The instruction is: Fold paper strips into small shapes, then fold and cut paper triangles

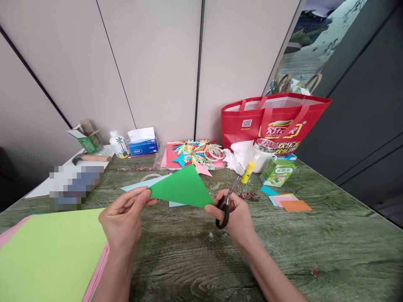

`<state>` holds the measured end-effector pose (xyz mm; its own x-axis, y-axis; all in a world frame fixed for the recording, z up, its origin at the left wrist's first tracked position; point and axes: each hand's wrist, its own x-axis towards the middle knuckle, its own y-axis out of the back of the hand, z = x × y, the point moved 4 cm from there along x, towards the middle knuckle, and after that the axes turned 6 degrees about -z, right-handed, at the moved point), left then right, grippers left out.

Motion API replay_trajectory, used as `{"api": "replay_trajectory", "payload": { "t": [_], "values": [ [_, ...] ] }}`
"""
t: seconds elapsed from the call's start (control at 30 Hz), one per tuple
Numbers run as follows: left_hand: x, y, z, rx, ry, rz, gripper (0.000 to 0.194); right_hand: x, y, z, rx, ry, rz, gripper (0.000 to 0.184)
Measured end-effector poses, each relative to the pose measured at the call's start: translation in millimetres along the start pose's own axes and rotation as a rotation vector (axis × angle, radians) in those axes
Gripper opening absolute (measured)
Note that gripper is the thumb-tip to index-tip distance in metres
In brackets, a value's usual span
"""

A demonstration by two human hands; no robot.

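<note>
A green paper triangle (185, 187) is held up above the table between my two hands. My left hand (124, 220) pinches its left corner between thumb and fingers. My right hand (236, 212) pinches the lower right corner and also holds black-handled scissors (222, 216), the thumb lying by the handle loops. The scissor blades point up and away from the paper, toward a yellow glue stick (248, 173). Light blue paper (135, 185) lies on the table, partly hidden behind the green triangle. Beyond it are several colourful folded paper pieces (192, 153) on a red sheet.
A stack of coloured paper (53, 251) lies at left, near a hammer (91, 158). At the back stand a white bottle (119, 144), a tissue pack (143, 146), a white jar (262, 157), a green carton (278, 172) and a red bag (242, 136). Small paper pieces (296, 205) lie right.
</note>
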<state>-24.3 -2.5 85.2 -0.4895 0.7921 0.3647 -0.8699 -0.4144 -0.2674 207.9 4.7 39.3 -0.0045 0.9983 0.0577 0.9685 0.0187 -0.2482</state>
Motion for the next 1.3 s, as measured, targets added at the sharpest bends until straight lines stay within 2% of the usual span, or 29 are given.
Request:
{"api": "replay_trajectory", "payload": {
  "t": [0.27,0.4,0.53,0.67,0.83,1.0,1.2,1.3],
  "values": [
    [-1.5,-2.4,-2.1,-0.017,0.01,0.031,0.013,-0.2,-3.2,6.4,0.155,-0.121,-0.03,0.039],
    [-2.5,-4.2,-1.9,-0.037,0.018,0.02,0.012,0.1,-0.4,2.7,0.062,-0.089,-0.032,0.039],
    [-2.9,-4.5,2.3,0.023,-0.021,-0.016,0.012,-2.3,-0.2,-6.2,-0.073,-0.07,-0.118,0.038],
    [-3.6,-6.2,3.6,0.048,-0.021,-0.091,0.011,-2.2,-1.9,-18.0,-0.092,-0.087,-0.174,0.037],
    [-5.5,-9.7,2.8,0.069,0.019,-0.193,0.012,4.6,-4.4,-34.0,-0.063,-0.039,-0.088,0.036],
    [-4.7,-7.9,1.8,0.064,0.078,-0.173,0.012,4.4,-7.1,-35.4,-0.047,-0.047,-0.048,0.037],
    [-2.8,-10.6,-3.1,0.026,0.205,-0.209,0.016,1.7,-5.5,-31.2,-0.018,-0.096,-0.04,0.038],
    [-1.9,-13.7,-4.7,-0.012,0.258,-0.214,0.025,0.8,-6.3,-30.7,-0.022,-0.074,-0.031,0.038]
  ]
}}
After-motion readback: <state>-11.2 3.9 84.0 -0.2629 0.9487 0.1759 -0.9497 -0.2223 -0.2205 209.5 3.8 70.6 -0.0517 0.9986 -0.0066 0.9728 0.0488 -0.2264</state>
